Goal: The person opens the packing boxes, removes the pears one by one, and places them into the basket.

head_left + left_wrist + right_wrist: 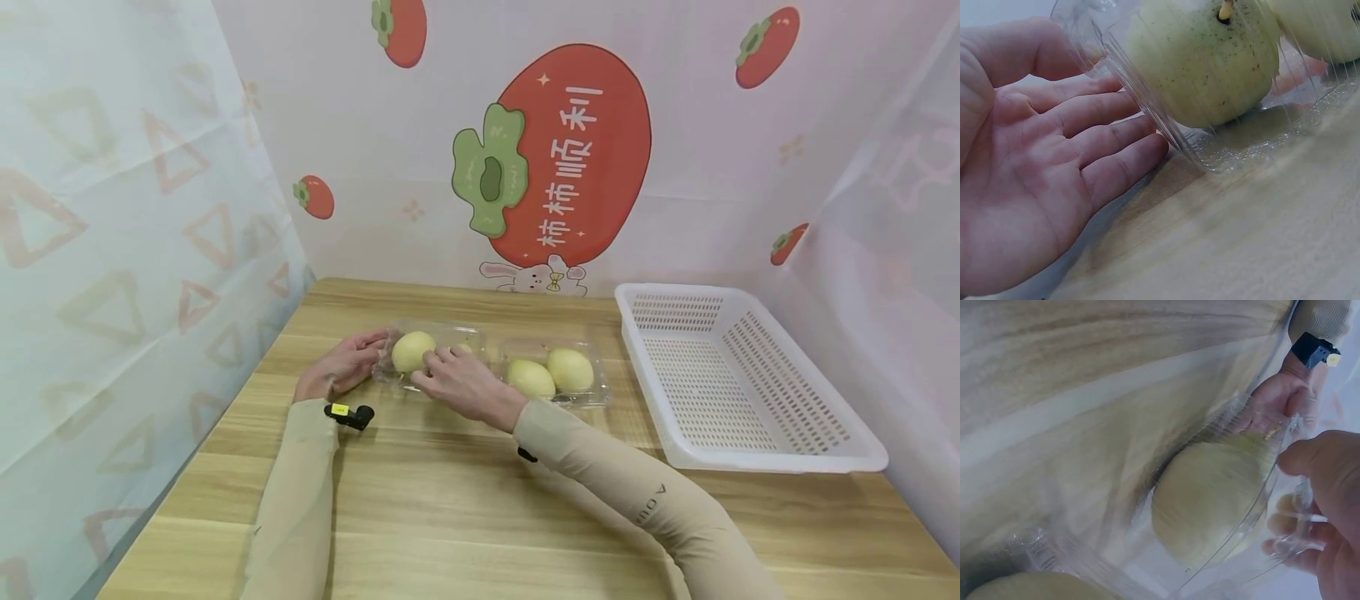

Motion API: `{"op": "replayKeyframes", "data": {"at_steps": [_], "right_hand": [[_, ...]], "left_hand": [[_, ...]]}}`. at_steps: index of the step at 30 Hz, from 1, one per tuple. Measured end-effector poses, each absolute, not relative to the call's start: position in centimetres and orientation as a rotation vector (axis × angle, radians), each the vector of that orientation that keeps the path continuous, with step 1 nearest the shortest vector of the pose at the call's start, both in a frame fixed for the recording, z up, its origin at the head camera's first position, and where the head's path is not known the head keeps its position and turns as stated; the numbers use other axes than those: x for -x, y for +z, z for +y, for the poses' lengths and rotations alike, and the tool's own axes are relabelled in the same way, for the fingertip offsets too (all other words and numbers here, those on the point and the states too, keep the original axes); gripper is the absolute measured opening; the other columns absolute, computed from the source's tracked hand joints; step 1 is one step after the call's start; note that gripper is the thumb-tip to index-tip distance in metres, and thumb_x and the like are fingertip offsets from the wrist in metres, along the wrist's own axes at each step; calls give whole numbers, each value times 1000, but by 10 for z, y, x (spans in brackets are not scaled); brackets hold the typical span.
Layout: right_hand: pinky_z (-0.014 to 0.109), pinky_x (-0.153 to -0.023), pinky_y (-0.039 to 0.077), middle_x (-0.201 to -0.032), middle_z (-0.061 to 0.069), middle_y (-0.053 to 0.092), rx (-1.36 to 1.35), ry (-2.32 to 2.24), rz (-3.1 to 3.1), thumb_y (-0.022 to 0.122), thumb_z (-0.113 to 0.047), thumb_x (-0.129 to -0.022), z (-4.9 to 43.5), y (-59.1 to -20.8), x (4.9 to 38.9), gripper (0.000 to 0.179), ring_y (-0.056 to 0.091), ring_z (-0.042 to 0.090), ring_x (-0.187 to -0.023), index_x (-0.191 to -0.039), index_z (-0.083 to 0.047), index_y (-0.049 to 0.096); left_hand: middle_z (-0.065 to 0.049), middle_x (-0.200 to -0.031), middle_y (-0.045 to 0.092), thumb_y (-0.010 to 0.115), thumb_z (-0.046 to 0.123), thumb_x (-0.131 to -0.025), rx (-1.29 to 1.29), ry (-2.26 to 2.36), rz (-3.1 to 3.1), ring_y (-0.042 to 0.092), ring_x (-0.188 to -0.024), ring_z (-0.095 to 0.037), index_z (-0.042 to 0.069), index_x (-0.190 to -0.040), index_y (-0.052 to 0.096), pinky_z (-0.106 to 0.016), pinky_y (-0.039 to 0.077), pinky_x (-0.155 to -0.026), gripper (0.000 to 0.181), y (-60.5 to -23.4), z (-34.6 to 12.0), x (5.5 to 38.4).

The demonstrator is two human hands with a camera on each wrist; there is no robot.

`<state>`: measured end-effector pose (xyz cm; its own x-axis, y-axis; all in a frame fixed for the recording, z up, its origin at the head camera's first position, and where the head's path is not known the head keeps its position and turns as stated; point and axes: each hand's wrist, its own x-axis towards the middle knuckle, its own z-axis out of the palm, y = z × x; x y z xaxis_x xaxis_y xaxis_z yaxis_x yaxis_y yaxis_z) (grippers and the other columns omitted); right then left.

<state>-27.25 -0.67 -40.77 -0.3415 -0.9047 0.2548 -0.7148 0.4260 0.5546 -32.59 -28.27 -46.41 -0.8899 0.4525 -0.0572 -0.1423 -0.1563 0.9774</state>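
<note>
Two yellow-green pears (413, 352) lie in a clear plastic box (390, 379) on the wooden table. At its left end my left hand (351, 363) rests with the fingers extended, their tips touching the plastic wall; the left wrist view shows the bare palm (1029, 169). Reaching across from the right, my right hand (461, 382) is at the near side of this box. Its thumb and fingers (1335, 487) pinch the clear rim in the right wrist view. A second clear box (600, 392) with two more pears (570, 370) stands beside it, partly behind my right wrist.
A white slotted plastic basket (765, 461) stands at the right of the table (420, 517). Behind the table hangs a cloth printed with persimmons (585, 158), and more cloth (150, 250) closes off the left side.
</note>
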Motion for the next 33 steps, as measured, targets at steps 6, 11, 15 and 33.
{"op": "replayKeyframes", "data": {"at_steps": [6,11,15,33], "right_hand": [[26,-64,53,-94,1,61,-1401,-456,-2125,46,-18,-103,-12,-405,277,11,57,16,-77,-98,-16,55],[25,-64,55,-93,1,61,-1407,-491,-2117,47,-18,-103,-17,-403,279,12,59,16,-80,-97,-15,56],[23,-65,56,-91,0,62,-1428,-503,-2087,46,-19,-104,-18,-404,281,14,61,15,-82,-95,-13,56],[22,-61,56,-87,-1,65,-1482,-528,-2055,47,-10,-100,-27,-409,285,17,58,12,-78,-89,-13,60]], "left_hand": [[-27,-162,4,35,-13,-96,-372,2100,1727,57,-114,1,-6,-154,3,-16,51,-90,66,-463,-282,326],[-27,-162,4,35,-13,-96,-364,2108,1718,57,-114,2,-6,-154,3,-16,51,-92,66,-464,-282,327],[-26,-162,5,35,-12,-98,-343,2104,1725,58,-114,1,-7,-154,6,-16,52,-93,64,-465,-282,327],[-19,-164,0,38,-7,-100,-434,2008,1693,41,-138,-4,0,-156,-3,-16,45,-104,70,-469,-288,326]]}}
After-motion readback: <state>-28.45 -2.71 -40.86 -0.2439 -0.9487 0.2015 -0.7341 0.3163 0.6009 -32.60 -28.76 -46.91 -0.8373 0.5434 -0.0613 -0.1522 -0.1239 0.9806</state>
